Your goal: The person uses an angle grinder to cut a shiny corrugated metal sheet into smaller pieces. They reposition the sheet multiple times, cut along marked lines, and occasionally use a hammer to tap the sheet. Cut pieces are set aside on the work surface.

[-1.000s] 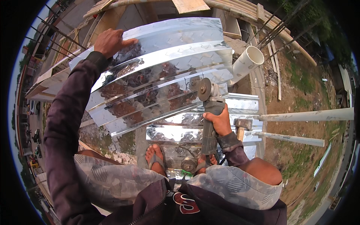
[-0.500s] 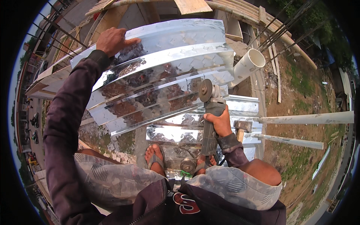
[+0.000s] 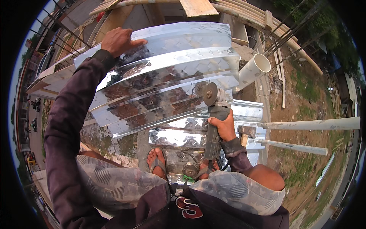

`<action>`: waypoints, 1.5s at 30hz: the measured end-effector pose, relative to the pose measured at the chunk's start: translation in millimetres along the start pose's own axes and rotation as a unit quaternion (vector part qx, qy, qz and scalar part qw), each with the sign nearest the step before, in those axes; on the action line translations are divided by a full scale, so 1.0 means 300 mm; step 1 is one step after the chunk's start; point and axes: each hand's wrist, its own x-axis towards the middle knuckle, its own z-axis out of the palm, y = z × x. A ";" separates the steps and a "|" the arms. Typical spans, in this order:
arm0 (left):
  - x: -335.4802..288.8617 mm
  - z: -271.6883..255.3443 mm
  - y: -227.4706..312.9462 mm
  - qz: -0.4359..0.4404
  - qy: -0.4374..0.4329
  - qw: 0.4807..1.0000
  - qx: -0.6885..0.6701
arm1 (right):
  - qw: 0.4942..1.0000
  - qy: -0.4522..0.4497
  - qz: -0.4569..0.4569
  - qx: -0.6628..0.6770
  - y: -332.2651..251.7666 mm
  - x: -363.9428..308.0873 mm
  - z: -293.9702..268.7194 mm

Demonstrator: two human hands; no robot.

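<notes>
The right hand [image 3: 226,124] grips a grey angle grinder [image 3: 212,139], its disc [image 3: 210,94] by the lower right corner of the upper metal sheet [image 3: 179,59] — touching or not, unclear — while the left hand [image 3: 116,41] rests on that sheet's upper left edge, its grip too hidden to tell.

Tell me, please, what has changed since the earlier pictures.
At the far left, two motorcycles have moved up the picture along the road; the view tilted slightly. The left hand stays on the metal sheet, the right hand on the angle grinder; nothing was grasped or released.
</notes>
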 end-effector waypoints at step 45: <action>0.021 0.025 0.007 -0.041 -0.086 0.995 -0.021 | 0.994 0.057 -0.020 0.086 -0.020 -0.061 -0.119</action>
